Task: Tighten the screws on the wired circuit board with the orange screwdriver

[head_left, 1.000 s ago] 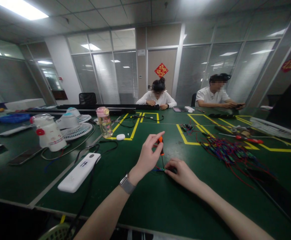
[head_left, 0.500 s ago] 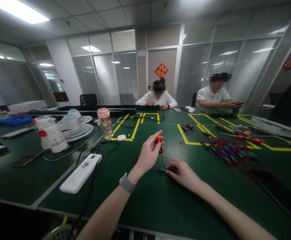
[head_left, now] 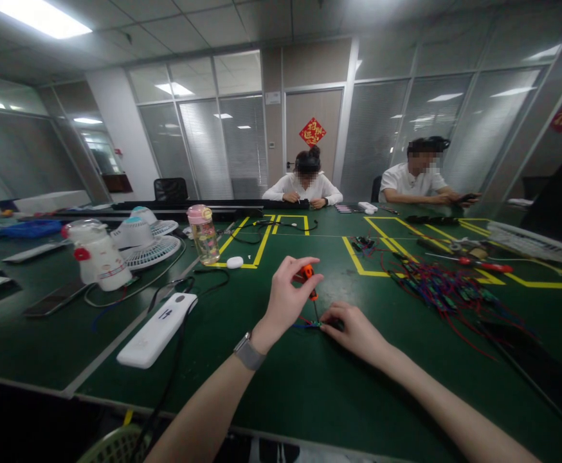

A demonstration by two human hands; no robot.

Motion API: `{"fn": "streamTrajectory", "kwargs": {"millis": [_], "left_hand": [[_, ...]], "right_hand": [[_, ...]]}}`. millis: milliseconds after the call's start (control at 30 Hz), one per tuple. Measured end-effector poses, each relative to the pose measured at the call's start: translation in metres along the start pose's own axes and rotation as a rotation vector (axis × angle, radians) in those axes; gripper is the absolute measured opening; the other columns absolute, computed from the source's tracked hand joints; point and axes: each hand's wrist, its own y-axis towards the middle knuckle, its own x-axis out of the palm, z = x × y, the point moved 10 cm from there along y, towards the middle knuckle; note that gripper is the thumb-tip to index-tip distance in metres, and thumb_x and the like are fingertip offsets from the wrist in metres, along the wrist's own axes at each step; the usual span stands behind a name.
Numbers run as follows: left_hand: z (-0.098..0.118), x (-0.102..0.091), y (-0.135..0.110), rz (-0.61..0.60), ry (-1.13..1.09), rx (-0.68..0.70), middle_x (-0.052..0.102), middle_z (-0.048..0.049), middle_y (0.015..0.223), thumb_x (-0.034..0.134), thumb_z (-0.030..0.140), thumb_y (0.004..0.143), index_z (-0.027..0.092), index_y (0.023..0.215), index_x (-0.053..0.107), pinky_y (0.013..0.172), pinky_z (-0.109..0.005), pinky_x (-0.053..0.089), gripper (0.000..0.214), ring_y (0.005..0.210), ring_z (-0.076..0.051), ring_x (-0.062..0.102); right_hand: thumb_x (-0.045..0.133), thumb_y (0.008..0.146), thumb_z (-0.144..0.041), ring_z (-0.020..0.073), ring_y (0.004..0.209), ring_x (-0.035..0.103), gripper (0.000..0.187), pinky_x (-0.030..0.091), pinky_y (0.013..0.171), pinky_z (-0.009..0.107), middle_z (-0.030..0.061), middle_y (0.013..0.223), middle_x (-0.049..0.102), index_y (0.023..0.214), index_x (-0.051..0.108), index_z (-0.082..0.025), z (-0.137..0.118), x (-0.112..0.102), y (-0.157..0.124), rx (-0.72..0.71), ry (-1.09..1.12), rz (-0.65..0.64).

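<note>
My left hand (head_left: pixel 285 299) pinches the orange handle of a small screwdriver (head_left: pixel 309 278), held upright with its thin shaft pointing down at a small wired part (head_left: pixel 312 325) on the green table (head_left: pixel 281 379). My right hand (head_left: pixel 353 329) lies low on the table and presses that part down with closed fingertips. Red and blue wires run out from under the fingers. A grey watch is on my left wrist.
A pile of red and blue wired parts (head_left: pixel 447 292) lies to the right, a red screwdriver (head_left: pixel 478 264) behind it. To the left are a white device (head_left: pixel 158 329) with a black cable, a pink bottle (head_left: pixel 202 235), white fans (head_left: pixel 139 241). Two people sit across the table.
My left fingers have shifted round the screwdriver's handle, turning it slightly. My right hand has stayed on the part. The view moved a little.
</note>
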Motion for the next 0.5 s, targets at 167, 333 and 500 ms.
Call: {"fn": "streamTrajectory", "kwargs": {"millis": [167, 333, 500], "left_hand": [[0.007, 0.01, -0.003, -0.092, -0.053, 0.033, 0.054, -0.0059, 0.11, 0.046, 0.019, 0.096, 0.026, 0.136, 0.05, 0.081, -0.027, 0.053, 0.041, 0.093, -0.015, 0.058], [0.014, 0.006, -0.004, -0.016, 0.055, 0.104, 0.051, -0.003, 0.096, 0.061, 0.018, 0.088, 0.025, 0.118, 0.065, 0.078, -0.026, 0.053, 0.031, 0.088, -0.015, 0.056], [0.009, 0.011, -0.003, -0.088, -0.03, 0.066, 0.054, -0.0064, 0.112, 0.047, 0.016, 0.095, 0.026, 0.136, 0.05, 0.084, -0.03, 0.052, 0.042, 0.098, -0.016, 0.057]], "right_hand": [[0.063, 0.079, -0.014, 0.0196, 0.081, 0.062, 0.01, 0.049, 0.075, 0.029, 0.0055, 0.085, 0.067, 0.082, 0.072, -0.017, 0.0, -0.001, 0.0, 0.007, 0.057, -0.009], [0.063, 0.078, -0.013, 0.0195, 0.08, 0.064, 0.011, 0.05, 0.075, 0.03, 0.006, 0.085, 0.068, 0.082, 0.073, -0.016, 0.004, -0.002, 0.0, 0.017, 0.084, -0.001], [0.064, 0.076, -0.015, 0.0198, 0.08, 0.065, 0.011, 0.05, 0.073, 0.029, 0.0053, 0.084, 0.071, 0.082, 0.073, -0.017, 0.009, -0.001, 0.001, 0.041, 0.088, 0.019]]}}
